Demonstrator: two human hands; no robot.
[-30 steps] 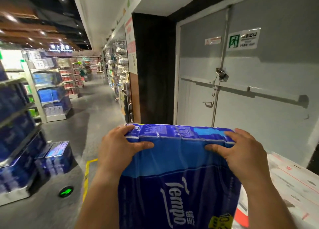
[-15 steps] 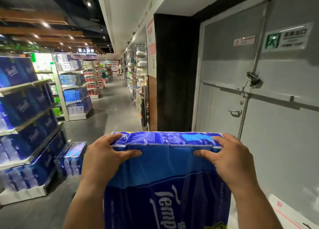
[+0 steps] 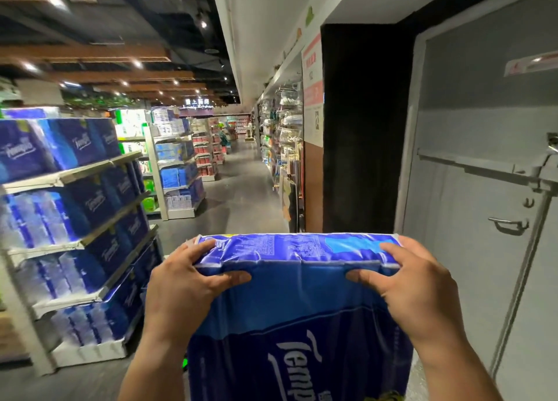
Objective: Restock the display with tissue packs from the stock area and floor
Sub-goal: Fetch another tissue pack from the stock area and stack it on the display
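I carry a large blue Tempo tissue pack (image 3: 299, 313) upright in front of my chest. My left hand (image 3: 184, 292) grips its top left corner, fingers over the far edge and thumb on the near face. My right hand (image 3: 416, 292) grips the top right corner the same way. The display shelving (image 3: 75, 174) stands at the left, its tiers filled with matching blue tissue packs (image 3: 90, 201).
A grey double door (image 3: 483, 189) with a push bar and handle fills the right side. A dark pillar (image 3: 359, 129) stands beside it. The aisle floor (image 3: 238, 189) runs ahead between more shelves (image 3: 178, 165) and hanging goods (image 3: 287, 135).
My view has swung left while both hands keep hold of the pack. The display shelving has come closer into view, and the white boxes at the right have dropped out of sight.
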